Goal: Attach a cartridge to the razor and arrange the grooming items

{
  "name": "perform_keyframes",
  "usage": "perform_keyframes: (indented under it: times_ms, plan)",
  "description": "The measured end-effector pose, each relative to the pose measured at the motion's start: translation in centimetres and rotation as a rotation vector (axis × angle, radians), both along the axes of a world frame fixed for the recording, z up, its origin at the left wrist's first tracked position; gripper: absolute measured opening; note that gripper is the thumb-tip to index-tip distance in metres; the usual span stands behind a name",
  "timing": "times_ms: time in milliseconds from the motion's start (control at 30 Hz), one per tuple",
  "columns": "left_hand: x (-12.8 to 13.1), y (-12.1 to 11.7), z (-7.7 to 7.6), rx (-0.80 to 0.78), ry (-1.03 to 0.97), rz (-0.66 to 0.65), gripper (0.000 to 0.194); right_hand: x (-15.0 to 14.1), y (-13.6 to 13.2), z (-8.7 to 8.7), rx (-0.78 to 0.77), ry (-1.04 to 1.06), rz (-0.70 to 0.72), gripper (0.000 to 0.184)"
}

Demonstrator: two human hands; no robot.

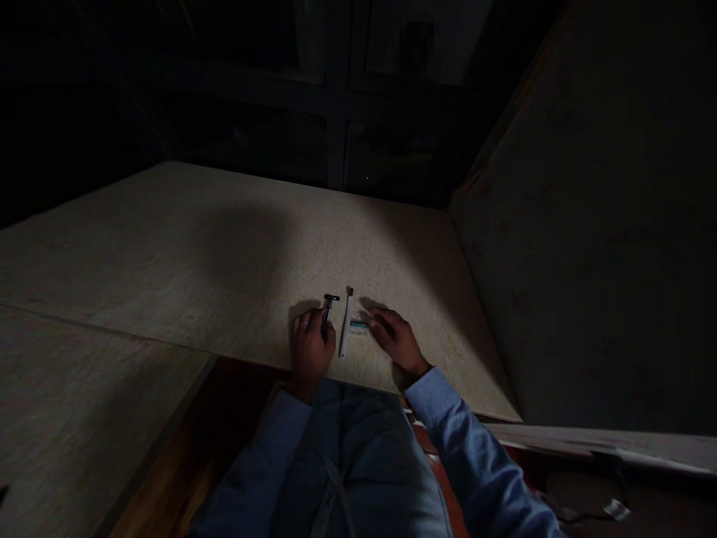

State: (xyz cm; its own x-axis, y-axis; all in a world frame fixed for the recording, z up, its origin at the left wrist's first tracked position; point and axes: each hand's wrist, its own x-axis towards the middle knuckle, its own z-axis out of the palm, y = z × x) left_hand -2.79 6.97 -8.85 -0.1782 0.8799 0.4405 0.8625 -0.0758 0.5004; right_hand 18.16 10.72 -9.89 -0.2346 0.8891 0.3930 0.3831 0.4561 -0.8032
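Observation:
A dark-handled razor (331, 298) is in my left hand (312, 345), its head pointing away from me and its handle between thumb and fingers. Just right of it, a white toothbrush (345, 329) with a dark-bristled head lies lengthwise on the counter, touched by neither hand. My right hand (396, 338) has its fingertips closed at the right end of a small clear case (357, 326) with a teal stripe. What is inside the case is too small and dim to tell.
The pale, speckled counter (347, 239) spreads out beyond and to the left of my hands. A tall dark panel (588, 224) borders it on the right, and a dark window frame (336, 127) stands behind. A cable (616, 478) shows below the counter at lower right.

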Motion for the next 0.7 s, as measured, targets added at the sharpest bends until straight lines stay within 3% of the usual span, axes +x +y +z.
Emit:
perform_keyframes:
  times_ms: [167, 300, 433, 533, 700]
  plan:
    - [-1.0, 0.9, 2.1, -0.208, 0.055, 0.057, 0.029, 0.1, 0.0, -0.4, -0.109, 0.211, -0.063, 0.029]
    - [-2.2, 1.6, 2.7, -0.296, -0.109, 0.051, 0.025, 0.0, -0.1, -0.3, -0.145, 0.27, -0.066, 0.03]
    - [-2.6, 1.3, 2.6, -0.235, -0.638, -0.023, 0.026, 0.0, -0.3, 0.1, -0.177, 0.306, -0.086, 0.031]
    - [-1.8, 0.3, 2.9, -0.288, -1.084, -0.192, 0.036, -0.1, -0.6, 0.4, -0.209, 0.351, -0.096, 0.033]
    - [0.7, -1.2, 4.1, -0.387, -1.505, -0.418, 0.025, -0.1, -1.1, 1.4, -0.278, 0.493, -0.079, 0.031]
